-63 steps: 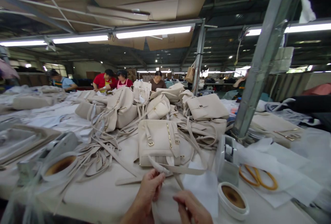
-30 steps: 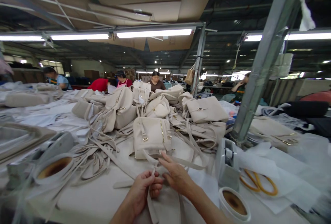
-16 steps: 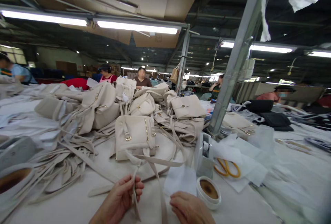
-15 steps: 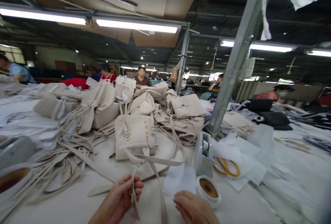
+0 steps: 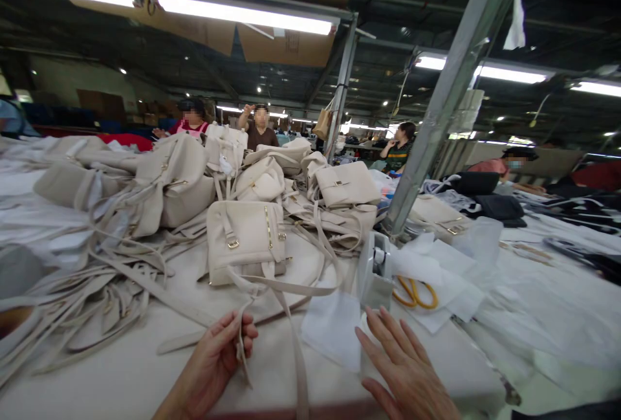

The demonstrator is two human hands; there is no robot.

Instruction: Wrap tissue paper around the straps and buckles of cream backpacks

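Note:
My left hand [image 5: 220, 358] has its fingers closed around a thin cream strap [image 5: 241, 342] near the front of the table. That strap leads up to a cream bag [image 5: 246, 239] with gold buckles and a gold zip. A second, longer strap [image 5: 297, 355] from the bag hangs down between my hands. My right hand [image 5: 405, 365] is spread flat with nothing gripped, palm down. Beneath its fingers lies the round white pot, now almost wholly hidden. A white sheet [image 5: 332, 329] lies just left of my right fingers.
Cream bags [image 5: 179, 180] and loose straps [image 5: 107, 316] are heaped behind and left. A tape dispenser [image 5: 376, 271], yellow-handled scissors [image 5: 414, 292] and thin white sheets [image 5: 451, 271] lie to the right. A metal post [image 5: 436, 109] rises behind them. Several people sit farther back.
My right hand has moved right and opened out over the white pot, covering it. My left hand keeps its hold on the strap. The whole view has shifted slightly.

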